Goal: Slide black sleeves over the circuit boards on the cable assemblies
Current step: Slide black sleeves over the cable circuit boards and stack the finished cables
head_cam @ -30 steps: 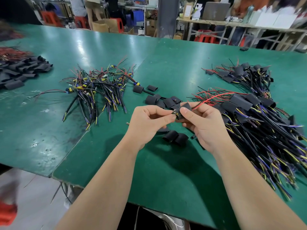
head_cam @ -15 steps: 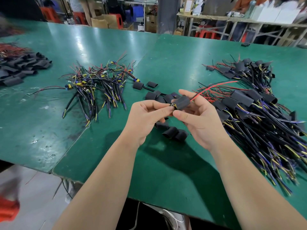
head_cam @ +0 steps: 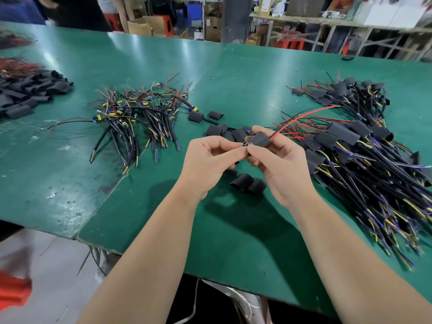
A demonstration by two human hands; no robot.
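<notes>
The left hand (head_cam: 211,157) pinches a small circuit board (head_cam: 248,144); the right hand (head_cam: 280,160) holds a black sleeve (head_cam: 260,139) at its 3 o'clock, above the table (head_cam: 233,230).

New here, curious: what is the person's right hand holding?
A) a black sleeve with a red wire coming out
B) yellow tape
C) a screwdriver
A: the right hand pinches a black sleeve with a red wire running out; the left hand pinches the circuit board at its mouth.
</notes>
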